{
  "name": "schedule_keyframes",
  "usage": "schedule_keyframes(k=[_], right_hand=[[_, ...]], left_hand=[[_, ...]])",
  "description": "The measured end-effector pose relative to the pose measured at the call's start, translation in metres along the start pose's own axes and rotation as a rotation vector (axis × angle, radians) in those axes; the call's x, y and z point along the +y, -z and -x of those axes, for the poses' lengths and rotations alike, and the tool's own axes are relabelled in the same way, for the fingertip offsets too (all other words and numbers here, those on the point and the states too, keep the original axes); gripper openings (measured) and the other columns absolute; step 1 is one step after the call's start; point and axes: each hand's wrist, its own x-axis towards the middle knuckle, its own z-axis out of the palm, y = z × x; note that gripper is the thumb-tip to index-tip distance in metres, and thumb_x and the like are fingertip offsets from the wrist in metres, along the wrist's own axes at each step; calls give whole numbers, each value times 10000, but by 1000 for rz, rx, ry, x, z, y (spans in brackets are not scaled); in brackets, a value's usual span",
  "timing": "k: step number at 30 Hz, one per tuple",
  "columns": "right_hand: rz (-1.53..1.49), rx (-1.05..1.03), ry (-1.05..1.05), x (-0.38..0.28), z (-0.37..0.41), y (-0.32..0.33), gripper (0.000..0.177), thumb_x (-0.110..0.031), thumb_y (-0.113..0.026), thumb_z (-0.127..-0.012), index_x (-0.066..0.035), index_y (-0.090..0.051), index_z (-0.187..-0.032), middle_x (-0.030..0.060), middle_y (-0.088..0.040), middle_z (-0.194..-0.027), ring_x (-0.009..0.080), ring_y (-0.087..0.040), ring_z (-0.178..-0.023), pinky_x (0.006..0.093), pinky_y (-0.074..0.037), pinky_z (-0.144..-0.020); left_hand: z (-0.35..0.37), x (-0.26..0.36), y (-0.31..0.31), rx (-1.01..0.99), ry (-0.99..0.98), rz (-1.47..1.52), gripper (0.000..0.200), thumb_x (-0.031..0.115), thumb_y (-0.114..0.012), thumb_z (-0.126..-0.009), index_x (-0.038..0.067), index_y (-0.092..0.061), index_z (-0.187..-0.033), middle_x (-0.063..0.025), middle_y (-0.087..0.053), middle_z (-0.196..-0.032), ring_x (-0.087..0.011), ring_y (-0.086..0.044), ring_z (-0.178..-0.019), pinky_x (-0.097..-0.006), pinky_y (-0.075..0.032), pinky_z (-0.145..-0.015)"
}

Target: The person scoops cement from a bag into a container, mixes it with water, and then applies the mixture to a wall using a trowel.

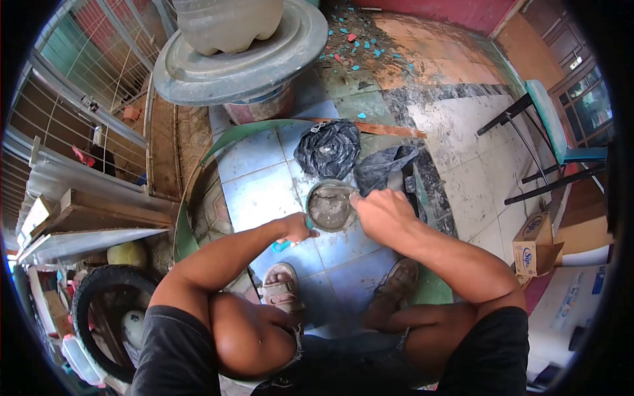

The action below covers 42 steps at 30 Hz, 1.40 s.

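Observation:
A round dipper (310,210) of wet grey mix (329,210) is held low over the tiles between my feet. My left hand (297,228) is closed at its left side, with a turquoise handle (282,246) poking out below the fingers. At the opposite rim is my right hand (383,210), its fingers pinched together; I cannot tell what is in them. A crumpled black plastic bag (326,149) lies just beyond the dipper. Another dark bag (388,162) sits by my right hand.
A large grey lid (178,78) on a bucket (264,105) supports an upturned plastic container (228,23). Blue and red chips (357,45) and dirt are scattered behind. To the right are a chair (549,119) and a cardboard box (533,247); at left, a tyre (82,310) and wire cage (79,86).

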Motion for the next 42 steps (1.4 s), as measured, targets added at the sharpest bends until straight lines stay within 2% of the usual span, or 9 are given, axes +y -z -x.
schedule_keyframes(k=[5, 10, 17, 21, 22, 25, 29, 39, 42], right_hand=[[-10, -75, 19, -2, -11, -68, 263, -57, -522, -914, -19, -682, -1118, 223, -738, -843, 392, -749, -797, 559, -575, -709], [-56, -109, -25, 4, -8, 18, 245, -86, -575, -915, -7, -698, -1111, 241, -746, -930, 408, -747, -890, 512, -589, -773], [-494, 335, 90, 25, -50, 12, 196, -190, -759, -849, -29, -690, -937, 182, -711, -903, 413, -702, -867, 486, -557, -767], [-683, 647, 59, 23, -77, -15, 265, -238, -844, -804, -40, -680, -869, 153, -690, -801, 358, -687, -746, 422, -531, -686], [-642, 840, 68, 21, -87, -25, 240, -222, -834, -845, -55, -663, -823, 109, -690, -760, 249, -672, -675, 370, -520, -637], [-1644, 678, -223, 4, -117, -92, 312, -256, -821, -876, -52, -622, -747, 40, -654, -684, 151, -585, -592, 319, -472, -585], [-1483, 890, -108, -25, -87, -118, 298, -121, -742, -939, -43, -578, -703, 8, -592, -624, 78, -540, -589, 272, -428, -563], [-1573, 1254, -96, -7, -73, -128, 301, -50, -693, -927, -35, -525, -677, 20, -561, -604, 86, -542, -550, 277, -404, -502], [-1266, 1143, -141, -11, -88, -140, 288, -56, -697, -923, -25, -529, -691, 54, -535, -592, 124, -534, -532, 322, -412, -507]], left_hand=[[5, 8, 4, 1, -62, -43, 459, 431, -704, -981, 30, -647, -766, -76, -605, -624, -207, -601, -523, -396, -466, -478], [-7, -10, -4, 0, -20, 29, 401, 407, -714, -973, 28, -683, -847, -103, -613, -664, -212, -585, -557, -385, -465, -507], [10, 6, 4, -19, 15, 8, 406, 423, -711, -975, 43, -657, -843, -80, -631, -692, -203, -601, -582, -375, -489, -529], [16, 2, 4, -35, -6, 68, 431, 432, -723, -970, 53, -624, -790, -61, -612, -665, -177, -604, -585, -358, -496, -536], [10, -6, 0, -29, -48, 110, 453, 441, -724, -970, 57, -610, -759, -53, -605, -655, -166, -605, -586, -351, -493, -532], [-4, -27, -16, -107, -194, 398, 401, 405, -731, -975, 64, -610, -800, -41, -611, -725, -161, -616, -638, -331, -500, -557], [-5, -39, -44, -128, -271, 821, 280, 314, -639, -1049, 73, -563, -929, -30, -573, -802, -146, -579, -681, -321, -506, -584], [-7, -24, -70, -107, -246, 917, 216, 284, -593, -1075, 114, -491, -991, 10, -499, -763, -107, -462, -602, -288, -399, -529], [-3, -23, -79, -82, -280, 896, 252, 308, -588, -1078, 128, -464, -954, 20, -498, -747, -96, -469, -593, -278, -403, -518]])
